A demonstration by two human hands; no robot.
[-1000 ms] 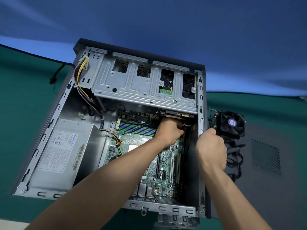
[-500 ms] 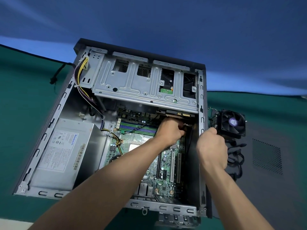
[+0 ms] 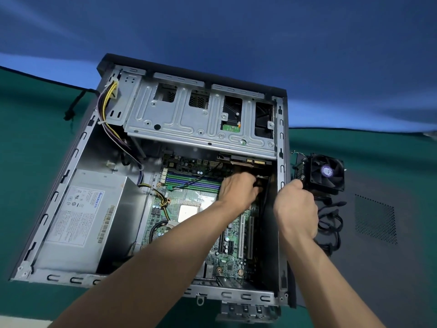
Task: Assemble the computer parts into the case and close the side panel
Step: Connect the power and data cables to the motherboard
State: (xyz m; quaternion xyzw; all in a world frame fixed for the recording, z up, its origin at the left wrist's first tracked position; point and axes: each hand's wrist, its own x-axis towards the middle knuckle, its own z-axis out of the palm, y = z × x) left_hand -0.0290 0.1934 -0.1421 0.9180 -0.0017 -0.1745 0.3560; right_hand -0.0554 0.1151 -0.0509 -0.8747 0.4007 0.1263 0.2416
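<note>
Open grey steel computer case [image 3: 59, 207] lies on its side on the green-covered tabletop [image 3: 28, 138], open face up. Its long axis runs near to far, tilted a little left at the near end; drive end is far, rear slot end near.

Inside, far end: silver stamped-metal drive cage [image 3: 189, 119] spans the width. Near left: grey boxed power supply [image 3: 78, 223], label facing up, with a yellow, purple and black wire bundle [image 3: 108, 110] running from the far left corner along the left wall. Centre and right: green motherboard [image 3: 212, 237], expansion slots lying along the case's long axis, green and purple memory slots [image 3: 189, 181] crosswise.

Left hand [image 3: 238, 190] reaches deep inside, just below the drive cage at the right side, fingers curled around a small pale connector [image 3: 260, 177]; what it joins is hidden by the hand.

Right hand [image 3: 295, 207] sits at the right rim of the case, fingers curled. They close at the edge of the black square cooler fan [image 3: 327, 172], which stands on the tabletop just outside the right wall, blades facing the viewer; grip appears to be on it, contact partly hidden.

Black cables [image 3: 331, 223] lie coiled near the fan. Dark perforated side panel [image 3: 378, 221] lies flat to the right, off the case.
</note>
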